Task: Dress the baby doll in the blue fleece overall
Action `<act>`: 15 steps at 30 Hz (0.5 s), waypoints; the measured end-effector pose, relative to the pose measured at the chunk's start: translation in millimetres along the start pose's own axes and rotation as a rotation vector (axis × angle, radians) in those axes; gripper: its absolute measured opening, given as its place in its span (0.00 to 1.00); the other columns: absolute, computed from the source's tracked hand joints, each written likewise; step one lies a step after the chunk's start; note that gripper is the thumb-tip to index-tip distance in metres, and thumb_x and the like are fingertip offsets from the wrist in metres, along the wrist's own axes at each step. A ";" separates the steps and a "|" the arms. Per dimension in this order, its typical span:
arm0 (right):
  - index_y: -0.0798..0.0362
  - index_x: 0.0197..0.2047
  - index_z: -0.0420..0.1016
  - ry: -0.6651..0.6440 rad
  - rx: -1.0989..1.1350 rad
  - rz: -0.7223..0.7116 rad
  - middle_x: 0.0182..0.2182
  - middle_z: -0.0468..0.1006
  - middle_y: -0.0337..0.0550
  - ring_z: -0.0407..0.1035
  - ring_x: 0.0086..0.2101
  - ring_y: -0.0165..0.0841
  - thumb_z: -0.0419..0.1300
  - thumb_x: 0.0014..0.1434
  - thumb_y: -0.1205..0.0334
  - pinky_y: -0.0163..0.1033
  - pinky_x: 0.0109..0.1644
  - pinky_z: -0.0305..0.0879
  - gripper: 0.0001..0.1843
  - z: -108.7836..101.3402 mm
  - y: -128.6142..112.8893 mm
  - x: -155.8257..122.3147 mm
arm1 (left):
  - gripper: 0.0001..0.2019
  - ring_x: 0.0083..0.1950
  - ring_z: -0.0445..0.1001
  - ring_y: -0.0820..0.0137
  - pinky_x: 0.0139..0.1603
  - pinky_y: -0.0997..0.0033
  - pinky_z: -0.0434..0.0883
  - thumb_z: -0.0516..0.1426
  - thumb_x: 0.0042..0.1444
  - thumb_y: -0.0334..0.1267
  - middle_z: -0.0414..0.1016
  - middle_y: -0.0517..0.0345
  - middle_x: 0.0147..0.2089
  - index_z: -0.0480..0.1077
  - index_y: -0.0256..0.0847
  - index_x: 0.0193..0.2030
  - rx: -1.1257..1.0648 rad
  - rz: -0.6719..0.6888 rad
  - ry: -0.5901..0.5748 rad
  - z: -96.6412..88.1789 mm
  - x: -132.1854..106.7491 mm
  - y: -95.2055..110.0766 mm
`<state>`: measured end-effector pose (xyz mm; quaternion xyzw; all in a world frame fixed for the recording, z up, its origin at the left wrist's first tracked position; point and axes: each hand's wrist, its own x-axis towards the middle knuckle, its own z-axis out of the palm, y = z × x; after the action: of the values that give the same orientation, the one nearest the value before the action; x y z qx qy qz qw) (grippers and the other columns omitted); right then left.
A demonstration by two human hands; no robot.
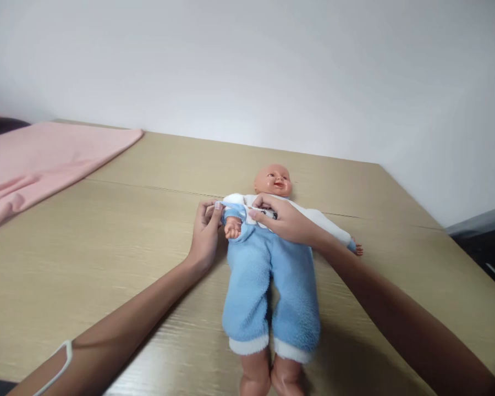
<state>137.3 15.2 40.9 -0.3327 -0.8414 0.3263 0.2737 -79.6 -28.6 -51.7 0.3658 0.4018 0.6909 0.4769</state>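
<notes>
A baby doll (273, 179) lies on its back on the table, its bare head toward the wall. It wears a white top (319, 220) with blue cuffs and fluffy blue trousers (251, 297) with white hems. My left hand (208, 228) pinches the blue-edged cloth of the top beside the doll's hand (232, 227) on the left. Over the doll's chest, my right hand (286, 219) has its thumb and fingers closed on the front of the white top. Part of the chest is hidden behind that hand. The doll's other arm stretches out to the right.
A pink cloth (58, 154) is spread over the left part of the wooden table (127, 264). Behind the table rises a pale wall (247, 71). Dark objects show at the far left and right edges. A white band (61, 357) circles my left forearm.
</notes>
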 end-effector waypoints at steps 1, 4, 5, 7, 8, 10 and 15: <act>0.48 0.45 0.72 0.006 0.110 0.040 0.39 0.76 0.37 0.70 0.39 0.35 0.63 0.75 0.47 0.41 0.46 0.64 0.14 2.0 5.0 0.9 | 0.20 0.37 0.75 0.72 0.39 0.75 0.75 0.70 0.65 0.59 0.78 0.63 0.39 0.71 0.48 0.47 -0.006 -0.025 0.007 0.7 4.4 -0.7; 0.45 0.43 0.64 0.045 0.418 0.114 0.32 0.66 0.30 0.62 0.31 0.30 0.68 0.71 0.43 0.38 0.36 0.58 0.21 6.5 22.5 6.2 | 0.21 0.33 0.73 0.73 0.37 0.75 0.74 0.73 0.61 0.57 0.75 0.65 0.35 0.72 0.47 0.44 -0.059 -0.120 -0.003 2.1 19.7 -5.3; 0.45 0.42 0.62 0.047 0.489 0.121 0.30 0.63 0.29 0.60 0.30 0.30 0.70 0.69 0.42 0.37 0.35 0.56 0.23 7.5 27.7 7.6 | 0.21 0.33 0.73 0.73 0.37 0.75 0.74 0.73 0.60 0.57 0.75 0.64 0.35 0.72 0.47 0.44 -0.060 -0.149 -0.018 2.3 24.5 -7.1; 0.45 0.40 0.61 0.032 0.591 0.132 0.31 0.66 0.29 0.63 0.31 0.29 0.73 0.67 0.41 0.36 0.36 0.59 0.26 8.9 35.5 8.4 | 0.22 0.34 0.74 0.72 0.37 0.74 0.74 0.74 0.58 0.57 0.75 0.64 0.36 0.73 0.46 0.44 -0.031 -0.176 -0.047 2.4 31.5 -9.5; 0.46 0.41 0.63 0.016 0.635 0.143 0.34 0.70 0.31 0.67 0.34 0.29 0.74 0.66 0.42 0.35 0.39 0.63 0.26 9.4 37.9 7.8 | 0.21 0.35 0.74 0.71 0.37 0.75 0.74 0.74 0.58 0.57 0.75 0.63 0.36 0.74 0.46 0.44 -0.004 -0.162 -0.049 2.6 33.6 -9.5; 0.46 0.45 0.66 -0.004 0.728 0.169 0.41 0.75 0.35 0.74 0.42 0.31 0.79 0.62 0.46 0.36 0.48 0.70 0.26 9.7 40.2 5.5 | 0.21 0.38 0.76 0.71 0.39 0.75 0.74 0.74 0.58 0.56 0.77 0.61 0.38 0.76 0.46 0.44 0.068 -0.088 -0.040 3.1 35.5 -6.9; 0.46 0.49 0.70 -0.013 0.785 0.167 0.48 0.76 0.38 0.76 0.52 0.33 0.81 0.57 0.54 0.37 0.57 0.74 0.27 9.7 42.5 2.6 | 0.19 0.39 0.78 0.69 0.38 0.73 0.75 0.73 0.58 0.56 0.81 0.59 0.40 0.76 0.45 0.42 0.157 -0.042 -0.090 4.1 40.8 5.0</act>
<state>145.3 37.6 4.3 -0.2680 -0.6246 0.6462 0.3472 -89.1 10.1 -40.5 0.4241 0.4406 0.6300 0.4786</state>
